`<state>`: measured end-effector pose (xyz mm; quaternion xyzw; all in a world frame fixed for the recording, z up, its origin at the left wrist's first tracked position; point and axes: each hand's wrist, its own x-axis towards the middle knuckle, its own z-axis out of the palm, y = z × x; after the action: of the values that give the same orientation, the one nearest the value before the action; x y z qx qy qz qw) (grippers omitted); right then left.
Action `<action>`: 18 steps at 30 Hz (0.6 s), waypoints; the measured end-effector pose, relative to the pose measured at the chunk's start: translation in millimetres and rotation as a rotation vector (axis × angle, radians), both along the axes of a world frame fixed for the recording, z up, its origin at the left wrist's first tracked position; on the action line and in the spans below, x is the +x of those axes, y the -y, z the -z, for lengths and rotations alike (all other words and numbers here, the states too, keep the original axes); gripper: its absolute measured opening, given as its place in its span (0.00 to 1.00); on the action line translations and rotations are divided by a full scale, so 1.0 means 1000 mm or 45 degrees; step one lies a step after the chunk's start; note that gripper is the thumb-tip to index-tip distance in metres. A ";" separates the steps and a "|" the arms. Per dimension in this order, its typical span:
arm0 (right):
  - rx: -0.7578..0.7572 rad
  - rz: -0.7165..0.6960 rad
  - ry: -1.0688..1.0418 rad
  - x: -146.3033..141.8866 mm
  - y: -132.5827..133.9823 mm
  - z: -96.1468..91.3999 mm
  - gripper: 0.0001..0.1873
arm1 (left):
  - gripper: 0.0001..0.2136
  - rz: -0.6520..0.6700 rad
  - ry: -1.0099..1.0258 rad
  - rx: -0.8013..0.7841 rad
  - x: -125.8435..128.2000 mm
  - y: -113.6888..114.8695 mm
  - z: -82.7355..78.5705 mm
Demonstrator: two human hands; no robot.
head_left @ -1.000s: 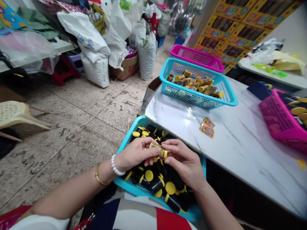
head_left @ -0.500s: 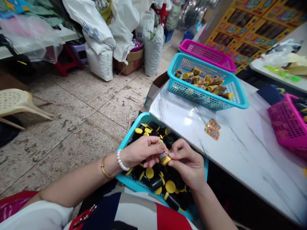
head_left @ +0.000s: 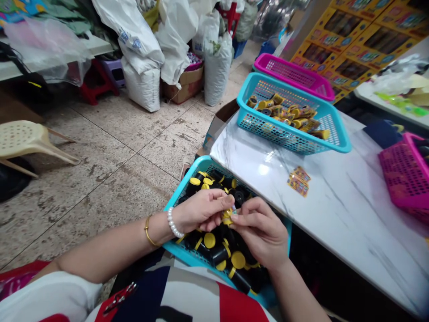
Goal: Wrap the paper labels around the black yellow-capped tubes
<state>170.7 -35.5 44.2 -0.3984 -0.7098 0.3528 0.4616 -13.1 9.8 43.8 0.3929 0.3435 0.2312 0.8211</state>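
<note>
My left hand point(head_left: 201, 210) and my right hand point(head_left: 259, 230) meet over a turquoise basket point(head_left: 179, 201) on my lap, fingers pinched together on one small yellow-capped bottle point(head_left: 228, 217) with a coloured label. The basket holds several black bottles with yellow caps point(head_left: 223, 255). On the white marble table point(head_left: 335, 201) lie a few loose yellow labels point(head_left: 299, 181). Farther back on the table, a second turquoise basket point(head_left: 295, 138) contains several labelled bottles point(head_left: 284, 114).
A pink basket point(head_left: 293, 76) stands behind the far turquoise one, another pink basket point(head_left: 402, 174) at the table's right edge. Yellow printed cartons point(head_left: 355, 36) lean at the back right. White sacks point(head_left: 140, 53) and a cream plastic stool point(head_left: 23, 143) occupy the tiled floor.
The bottle has been turned and rolled between my fingers, now more hidden by them. My view has shifted slightly left and down.
</note>
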 end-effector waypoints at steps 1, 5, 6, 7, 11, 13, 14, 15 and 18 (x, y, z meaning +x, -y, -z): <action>0.027 -0.010 -0.012 0.000 0.000 0.000 0.17 | 0.22 0.027 0.006 -0.003 0.000 0.000 0.000; 0.028 0.040 -0.053 0.000 0.003 0.007 0.16 | 0.22 0.058 -0.040 -0.009 0.001 0.001 -0.001; 0.000 0.071 -0.058 -0.001 0.005 0.010 0.16 | 0.22 0.029 -0.050 -0.015 0.001 0.001 -0.001; -0.035 0.110 -0.059 -0.001 0.006 0.012 0.19 | 0.22 -0.007 -0.059 -0.026 0.002 0.002 -0.001; -0.092 0.332 0.012 -0.007 0.015 0.020 0.25 | 0.20 -0.113 -0.042 -0.041 0.004 0.002 -0.002; -0.103 0.413 0.053 -0.012 0.019 0.022 0.20 | 0.19 -0.108 0.004 0.021 0.004 0.001 -0.003; -0.134 0.432 0.043 -0.014 0.020 0.022 0.19 | 0.19 -0.096 0.029 0.067 0.003 0.001 -0.003; -0.181 0.438 0.014 -0.016 0.021 0.021 0.17 | 0.18 -0.080 0.046 0.110 0.003 0.001 -0.003; -0.347 0.398 -0.108 -0.019 0.020 0.014 0.14 | 0.17 -0.038 0.047 0.164 0.002 0.000 -0.003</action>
<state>151.8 -55.6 29.8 -0.5472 -0.5650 0.3860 0.4821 -11.6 9.8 47.0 0.4353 0.3186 0.2723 0.7968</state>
